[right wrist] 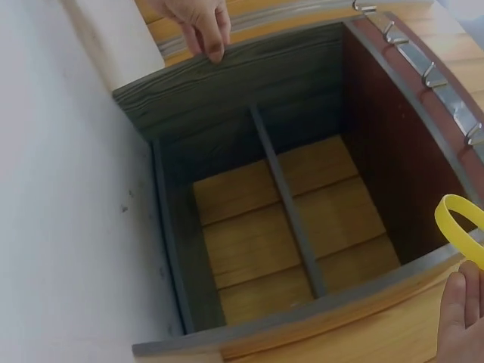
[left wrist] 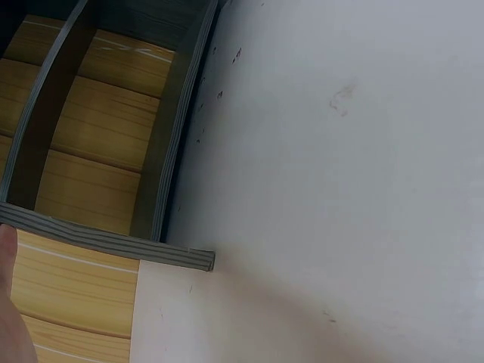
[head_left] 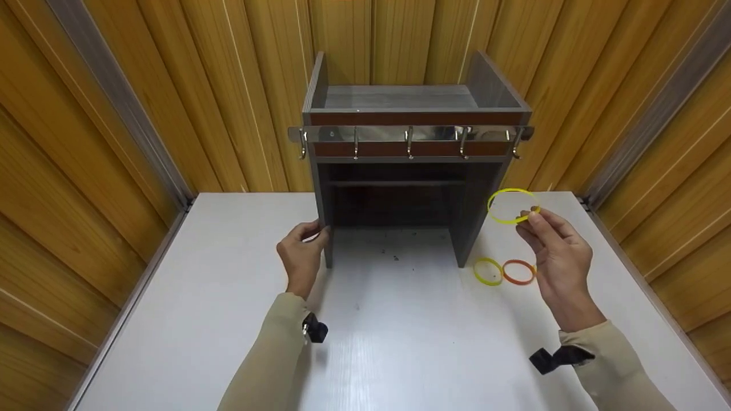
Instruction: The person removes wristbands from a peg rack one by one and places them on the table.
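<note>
A grey wooden shelf unit [head_left: 474,217] stands upright on the white table. Its left side panel is pinched near the front edge by my left hand [head_left: 301,257], with the thumb at the inner side, as the right wrist view shows. My right hand [head_left: 564,260] holds a yellow rubber band [head_left: 513,190] between thumb and fingers, raised at the right of the unit. In the right wrist view the yellow band [right wrist: 452,230] shows as a flat loop. Across the unit's front runs a metal rail [head_left: 382,133] with several hooks, which carry nothing.
A yellow-green band [head_left: 488,284] and an orange band [head_left: 519,283] lie side by side on the table [head_left: 400,354], below my right hand. Small dark specks dot the tabletop under the unit. Wood-patterned walls [head_left: 80,171] enclose the table at the back and sides.
</note>
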### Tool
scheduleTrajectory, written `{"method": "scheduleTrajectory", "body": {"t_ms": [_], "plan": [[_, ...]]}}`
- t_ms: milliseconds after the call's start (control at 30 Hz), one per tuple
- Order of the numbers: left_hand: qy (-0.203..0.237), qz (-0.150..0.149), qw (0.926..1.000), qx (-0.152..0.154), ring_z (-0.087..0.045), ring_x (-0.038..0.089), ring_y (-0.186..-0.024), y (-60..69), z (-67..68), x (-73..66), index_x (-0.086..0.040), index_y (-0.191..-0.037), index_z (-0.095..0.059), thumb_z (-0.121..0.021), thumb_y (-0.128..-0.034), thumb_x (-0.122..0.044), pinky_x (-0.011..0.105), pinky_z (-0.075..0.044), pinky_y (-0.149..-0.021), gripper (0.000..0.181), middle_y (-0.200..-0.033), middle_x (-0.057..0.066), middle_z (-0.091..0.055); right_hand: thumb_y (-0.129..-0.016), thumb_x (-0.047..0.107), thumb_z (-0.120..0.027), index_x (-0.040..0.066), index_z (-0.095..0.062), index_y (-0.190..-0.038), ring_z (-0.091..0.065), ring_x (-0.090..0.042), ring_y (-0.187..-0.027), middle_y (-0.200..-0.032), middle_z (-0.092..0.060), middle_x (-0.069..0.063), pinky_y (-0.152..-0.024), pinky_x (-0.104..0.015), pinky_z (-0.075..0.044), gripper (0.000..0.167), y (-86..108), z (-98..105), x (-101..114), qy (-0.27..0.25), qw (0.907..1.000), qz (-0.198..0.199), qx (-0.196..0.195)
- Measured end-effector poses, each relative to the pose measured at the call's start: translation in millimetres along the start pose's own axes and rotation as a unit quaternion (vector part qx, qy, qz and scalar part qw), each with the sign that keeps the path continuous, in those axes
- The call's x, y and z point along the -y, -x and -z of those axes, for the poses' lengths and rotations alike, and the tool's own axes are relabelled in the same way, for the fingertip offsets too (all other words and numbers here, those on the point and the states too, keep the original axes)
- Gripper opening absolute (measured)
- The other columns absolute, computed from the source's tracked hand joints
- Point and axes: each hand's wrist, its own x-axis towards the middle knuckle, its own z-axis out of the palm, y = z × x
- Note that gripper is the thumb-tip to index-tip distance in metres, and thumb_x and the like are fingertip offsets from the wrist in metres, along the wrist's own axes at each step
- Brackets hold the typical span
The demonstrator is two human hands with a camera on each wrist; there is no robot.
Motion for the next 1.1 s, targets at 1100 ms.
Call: {"method": "scheduleTrajectory", "body": {"t_ms": [1100], "plan": [[0.014, -0.008, 0.9999, -0.003, -0.078, 0.025, -0.093, 1.0, 0.2, -1.1, -0.002, -0.098, -0.082, -0.086, -0.0841, 0.003, 0.021, -0.061, -0.072, 0.015, -0.096, 0.009, -0.08, -0.096, 0.007, -0.079, 0.007, -0.079, -0.103, -0.078, -0.012, -0.088, -0.096, -0.079, 0.001, -0.087, -0.027, -0.061, 0.007, 4.9, 142, -25, 0.222, 0.9541, -0.181, -0.087]]}}
